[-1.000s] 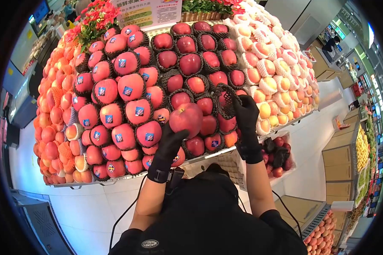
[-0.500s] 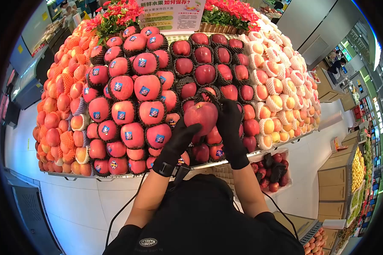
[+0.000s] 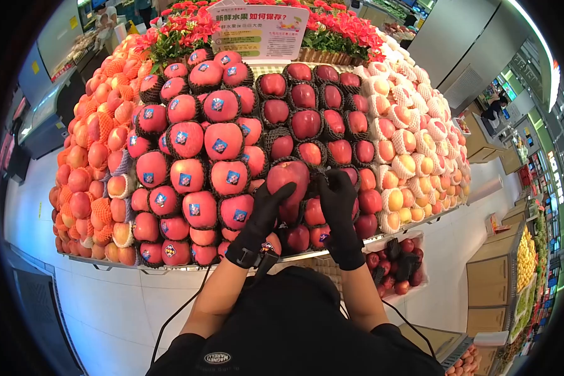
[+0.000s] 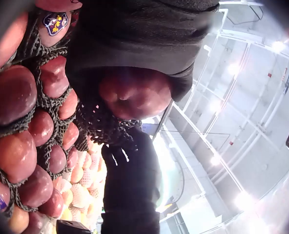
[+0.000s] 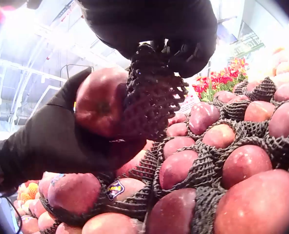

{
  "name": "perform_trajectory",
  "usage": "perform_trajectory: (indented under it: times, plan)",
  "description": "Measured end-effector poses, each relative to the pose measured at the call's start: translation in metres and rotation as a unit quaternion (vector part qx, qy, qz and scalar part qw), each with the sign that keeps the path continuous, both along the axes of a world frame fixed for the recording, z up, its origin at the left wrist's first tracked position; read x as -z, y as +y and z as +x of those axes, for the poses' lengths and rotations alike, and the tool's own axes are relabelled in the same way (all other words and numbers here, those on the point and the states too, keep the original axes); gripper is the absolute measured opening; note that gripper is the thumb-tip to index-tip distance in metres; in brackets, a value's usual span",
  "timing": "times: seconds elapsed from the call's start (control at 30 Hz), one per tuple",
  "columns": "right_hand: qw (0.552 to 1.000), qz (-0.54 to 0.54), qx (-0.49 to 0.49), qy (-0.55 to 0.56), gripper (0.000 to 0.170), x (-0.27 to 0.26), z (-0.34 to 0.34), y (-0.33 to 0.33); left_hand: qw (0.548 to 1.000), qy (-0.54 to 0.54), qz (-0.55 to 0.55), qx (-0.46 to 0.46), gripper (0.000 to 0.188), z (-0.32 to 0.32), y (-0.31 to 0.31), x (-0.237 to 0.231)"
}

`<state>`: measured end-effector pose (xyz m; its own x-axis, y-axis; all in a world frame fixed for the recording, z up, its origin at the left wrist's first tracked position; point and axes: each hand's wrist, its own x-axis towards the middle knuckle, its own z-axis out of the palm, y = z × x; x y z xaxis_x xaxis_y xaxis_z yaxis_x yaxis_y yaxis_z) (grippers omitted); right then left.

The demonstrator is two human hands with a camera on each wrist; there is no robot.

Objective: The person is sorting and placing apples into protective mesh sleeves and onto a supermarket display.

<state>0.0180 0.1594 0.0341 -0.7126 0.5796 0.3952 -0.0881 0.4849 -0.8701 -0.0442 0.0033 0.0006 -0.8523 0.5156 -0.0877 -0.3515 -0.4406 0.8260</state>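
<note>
The black-gloved left hand (image 3: 263, 216) grips a large red apple (image 3: 288, 180), thumb across its near side. In the right wrist view the left hand (image 5: 61, 136) cups that apple (image 5: 101, 102) from the side and below, and a black foam net (image 5: 152, 95) covers one side of it. The right hand (image 5: 154, 24), also black-gloved, pinches the upper end of the net with bent fingers. In the left wrist view the apple (image 4: 134, 93) shows under the left hand, with the net (image 4: 103, 122) between it and the right hand (image 4: 130, 180).
Netted dark red apples (image 3: 306, 125) fill the middle of the sloped stand; stickered apples (image 3: 186, 139) lie to the left and pale-netted fruit (image 3: 404, 139) to the right. A sign (image 3: 260, 34) and red flowers (image 3: 351, 31) stand behind. A crate of apples (image 3: 395, 266) sits below right.
The right hand and net have come left and down to the apple from a spot apart from it. The view has shifted, showing more of the sign and flowers.
</note>
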Motion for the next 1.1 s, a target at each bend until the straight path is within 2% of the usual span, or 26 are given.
perform_trajectory:
  times: [0.17, 0.27, 0.37, 0.47, 0.57, 0.67, 0.77, 0.87, 0.97, 1.07, 1.1]
  plan:
    - [1.0, -0.019, -0.015, 0.01, 0.018, 0.011, -0.001, 0.002, 0.999, 0.049, -0.017, 0.009, 0.059, 0.004, 0.001, -0.015]
    - [0.985, -0.166, -0.057, 0.002, 0.019, -0.003, -0.002, 0.003, 0.989, 0.128, -0.074, 0.006, 0.065, 0.003, 0.0, -0.019]
    - [0.982, -0.176, -0.06, 0.017, 0.021, -0.028, -0.004, 0.005, 0.968, 0.232, -0.099, -0.013, 0.071, 0.003, 0.002, -0.02]
    - [0.999, -0.039, -0.016, 0.009, 0.016, -0.032, -0.002, 0.0, 0.957, 0.266, -0.106, -0.045, 0.071, 0.003, 0.004, -0.014]
    - [0.998, 0.034, -0.038, 0.023, 0.011, -0.028, 0.008, -0.009, 0.973, 0.189, -0.117, -0.067, 0.07, 0.002, 0.0, -0.026]
    - [0.989, 0.084, -0.119, 0.0, 0.008, -0.013, 0.015, -0.003, 0.962, 0.219, -0.122, -0.106, 0.067, -0.007, 0.0, -0.01]
    - [0.986, 0.09, -0.134, -0.045, 0.013, 0.004, 0.014, -0.002, 0.954, 0.245, -0.123, -0.123, 0.065, -0.002, -0.006, -0.026]
    - [0.982, -0.044, -0.123, -0.14, 0.018, -0.012, 0.019, -0.014, 0.95, 0.229, -0.15, -0.153, 0.063, 0.0, -0.003, -0.013]
    - [0.975, -0.117, -0.173, -0.074, 0.027, -0.008, 0.018, -0.014, 0.97, 0.184, -0.092, -0.131, 0.061, 0.004, 0.0, -0.024]
    - [0.959, -0.183, -0.207, -0.07, 0.044, -0.001, 0.013, -0.015, 0.985, 0.153, -0.045, -0.07, 0.06, 0.009, -0.002, -0.051]
    - [0.956, -0.185, -0.214, -0.073, 0.048, -0.004, 0.015, -0.019, 0.982, 0.164, -0.059, -0.07, 0.059, 0.009, -0.001, -0.051]
